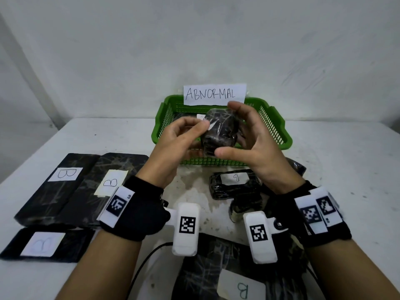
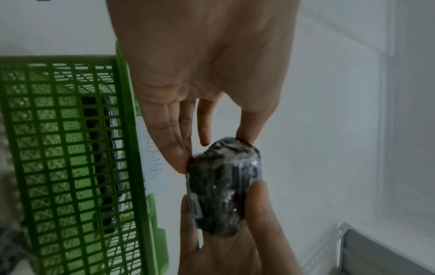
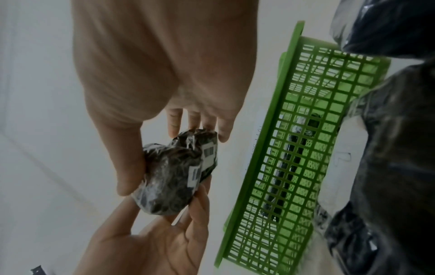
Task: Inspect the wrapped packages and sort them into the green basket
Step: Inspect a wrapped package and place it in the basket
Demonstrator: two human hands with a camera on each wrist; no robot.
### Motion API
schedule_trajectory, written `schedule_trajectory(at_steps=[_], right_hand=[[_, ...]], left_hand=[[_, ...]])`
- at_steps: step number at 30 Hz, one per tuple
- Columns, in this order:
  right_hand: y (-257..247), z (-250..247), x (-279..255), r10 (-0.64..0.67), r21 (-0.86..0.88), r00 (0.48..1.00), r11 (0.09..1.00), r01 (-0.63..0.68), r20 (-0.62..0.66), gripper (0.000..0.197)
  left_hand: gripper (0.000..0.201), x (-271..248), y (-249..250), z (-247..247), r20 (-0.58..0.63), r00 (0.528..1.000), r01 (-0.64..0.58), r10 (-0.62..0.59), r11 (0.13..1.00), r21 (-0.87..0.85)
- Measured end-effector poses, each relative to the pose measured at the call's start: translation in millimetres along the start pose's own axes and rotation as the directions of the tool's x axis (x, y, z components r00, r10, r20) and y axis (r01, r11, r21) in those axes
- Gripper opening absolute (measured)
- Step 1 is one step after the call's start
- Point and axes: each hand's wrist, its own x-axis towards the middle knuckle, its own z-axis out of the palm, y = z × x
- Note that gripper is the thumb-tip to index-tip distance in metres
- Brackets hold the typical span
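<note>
I hold a small black plastic-wrapped package [image 1: 218, 131] in both hands, in the air over the front of the green basket [image 1: 279, 131]. My left hand [image 1: 198, 137] pinches its left side between thumb and fingers. My right hand [image 1: 227, 128] grips it top and bottom, fingertips above and thumb below. The left wrist view shows the package [image 2: 223, 176] between my left hand [image 2: 212, 152] and right hand [image 2: 222, 201]. In the right wrist view the package [image 3: 169, 178] carries white barcode labels. Another wrapped package [image 1: 190, 118] lies inside the basket.
A paper sign reading ABNORMAL [image 1: 214, 94] stands on the basket's far rim. Flat black packages labelled B [image 1: 65, 174] [image 1: 112, 182] [image 1: 43, 243] lie on the white table at the left, and another [image 1: 240, 289] at the near edge. A small labelled package [image 1: 233, 180] lies under my right wrist.
</note>
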Motion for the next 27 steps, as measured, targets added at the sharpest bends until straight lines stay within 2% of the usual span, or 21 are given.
schedule_trajectory(at_steps=[3, 7, 10, 13, 16, 21, 27], right_hand=[[-1.6, 1.5, -0.7, -0.003, -0.052, 0.999, 0.999, 0.004, 0.032, 0.095], [-2.5, 1.1, 1.9, 0.078, -0.045, 0.989, 0.995, -0.084, -0.122, 0.082], [-0.4, -3.1, 2.5, 0.109, -0.001, 0.984, 0.994, -0.11, -0.144, 0.064], [1.1, -6.0, 3.1, 0.041, -0.075, 0.985, 0.996, -0.055, -0.17, 0.052], [2.0, -6.3, 4.0, -0.018, -0.073, 0.977, 0.997, 0.003, -0.215, 0.043], [4.5, -4.8, 5.2, -0.104, -0.053, 0.962, 0.994, 0.094, -0.252, 0.043], [6.0, -4.5, 4.5, -0.093, -0.043, 0.957, 0.996, 0.084, -0.275, 0.042]], left_hand=[[0.014, 0.4, 0.7, -2.4, -0.009, 1.0, -0.012, 0.011, 1.0, -0.028], [0.03, -0.9, -0.5, -1.9, 0.049, 0.995, -0.088, 0.087, 0.996, 0.026], [0.032, -2.8, -1.8, 0.2, 0.081, 0.989, -0.134, 0.127, 0.987, 0.089], [0.028, -3.6, -1.3, 0.4, 0.091, 0.986, -0.146, 0.137, 0.984, 0.102], [0.023, -4.5, -0.5, 1.0, 0.099, 0.987, -0.133, 0.126, 0.988, 0.072], [0.019, -5.2, -0.4, 2.5, 0.119, 0.983, -0.152, 0.14, 0.984, 0.095], [0.031, -4.3, -1.8, 0.9, 0.135, 0.985, -0.123, 0.109, 0.987, 0.104]])
